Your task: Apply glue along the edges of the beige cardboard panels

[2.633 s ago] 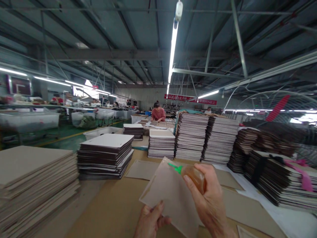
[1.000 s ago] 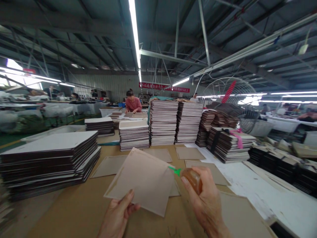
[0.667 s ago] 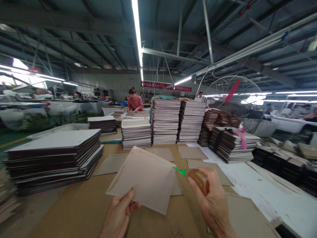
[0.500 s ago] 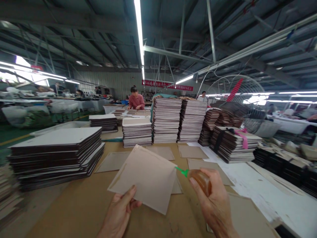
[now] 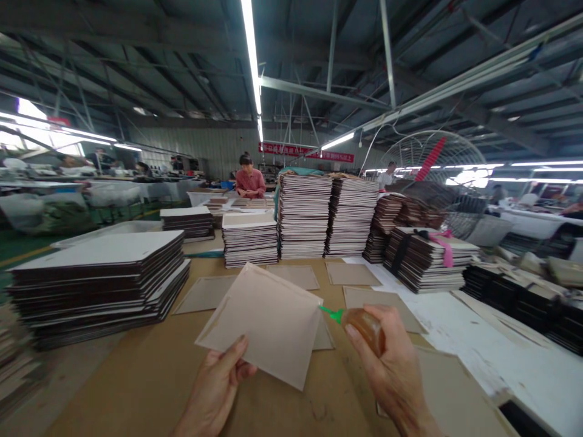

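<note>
L hand [image 5: 221,373] pinches a tan board [image 5: 268,328], thumb on top, fingers under its near L edge; R hand [image 5: 389,358] is wrapped round an amber squeeze bottle [image 5: 364,328] w/ green nozzle [image 5: 337,315]. L to R: well out to L of L hand, a dark-edged stack [image 5: 98,297], some sheets jutting on its R side. Brown surface [image 5: 136,382] runs from that stack to L hand, side room there. Beyond L hand, a flat panel [image 5: 198,296], partly hidden by the board. Board's held up off the surface betw. the hands & slightly fwd, tilted, one corner pointing away. Beyond it, a white-edged stack [image 5: 250,243]; just R of that, tall stacks [image 5: 304,215] side by side, walling off the far side. Nozzle tip's at board's R corner; can't tell if touching. Narrow gap betw. R hand & board's R edge. Just beyond R hand, another panel [image 5: 403,306]; close on R of its wrist, a bigger panel [image 5: 455,388]. Farther R, a white strip [image 5: 505,331]; fwd & R of R hand, a strapped stack [image 5: 428,261] w/ pink tie [image 5: 447,252].
</note>
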A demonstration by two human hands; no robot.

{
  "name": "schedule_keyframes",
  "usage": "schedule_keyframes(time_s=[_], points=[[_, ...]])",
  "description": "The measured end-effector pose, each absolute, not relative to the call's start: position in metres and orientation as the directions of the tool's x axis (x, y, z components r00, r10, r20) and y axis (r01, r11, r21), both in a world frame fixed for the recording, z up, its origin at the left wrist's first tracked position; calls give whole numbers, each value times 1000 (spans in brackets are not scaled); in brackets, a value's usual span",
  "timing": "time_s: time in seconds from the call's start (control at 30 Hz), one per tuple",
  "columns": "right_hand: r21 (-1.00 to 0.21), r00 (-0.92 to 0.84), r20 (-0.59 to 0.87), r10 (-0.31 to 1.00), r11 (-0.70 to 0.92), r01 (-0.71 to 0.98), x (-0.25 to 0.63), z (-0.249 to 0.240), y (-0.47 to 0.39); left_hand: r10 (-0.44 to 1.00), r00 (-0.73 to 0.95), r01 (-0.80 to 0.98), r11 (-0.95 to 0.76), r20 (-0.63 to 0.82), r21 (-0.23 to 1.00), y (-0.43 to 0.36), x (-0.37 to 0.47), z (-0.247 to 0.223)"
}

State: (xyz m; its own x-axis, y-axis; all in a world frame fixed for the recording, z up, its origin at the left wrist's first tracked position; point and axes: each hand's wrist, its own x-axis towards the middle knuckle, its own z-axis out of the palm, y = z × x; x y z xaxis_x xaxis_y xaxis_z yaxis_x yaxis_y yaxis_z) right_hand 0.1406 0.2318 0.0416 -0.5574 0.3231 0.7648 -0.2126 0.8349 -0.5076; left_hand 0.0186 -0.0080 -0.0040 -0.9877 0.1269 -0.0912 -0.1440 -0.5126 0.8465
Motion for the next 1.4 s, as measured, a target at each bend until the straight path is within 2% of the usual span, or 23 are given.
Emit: schedule_keyframes(time_s=[0.1,0.27,0.37,0.5,0.63,0.83,0.93,1.1,1.27,1.4], points=[[-518,-609,734,299,827,-219,141,38,231,124,-988,-144,-515,-93,845,-8,19,-4],[-543,-574,744,342,810,-221,141,32,233,141,-986,-146,-514,-85,845,-9,20,-7],[-593,-610,707,359,771,-233,143,30,232,108,-990,-135,-529,-91,838,-9,18,-8],[-676,-578,679,453,692,-253,148,24,229,59,-992,-127,-550,-114,825,-9,14,-10],[-709,-637,636,436,655,-260,151,14,226,49,-991,-131,-565,-125,815,-9,12,-12],[-612,-680,667,303,743,-269,162,-4,215,53,-992,-126,-575,-117,808,-10,11,-11],[-605,-731,642,231,738,-298,169,-5,208,43,-992,-119,-587,-116,801,-9,11,-12],[-580,-680,684,264,762,-288,169,4,205,36,-994,-107,-591,-107,799,-9,11,-14],[-578,-747,638,188,758,-302,169,1,202,16,-994,-99,-604,-112,791,-10,10,-13],[-576,-718,658,226,766,-286,170,1,202,8,-994,-90,-601,-106,794,-9,10,-13]])
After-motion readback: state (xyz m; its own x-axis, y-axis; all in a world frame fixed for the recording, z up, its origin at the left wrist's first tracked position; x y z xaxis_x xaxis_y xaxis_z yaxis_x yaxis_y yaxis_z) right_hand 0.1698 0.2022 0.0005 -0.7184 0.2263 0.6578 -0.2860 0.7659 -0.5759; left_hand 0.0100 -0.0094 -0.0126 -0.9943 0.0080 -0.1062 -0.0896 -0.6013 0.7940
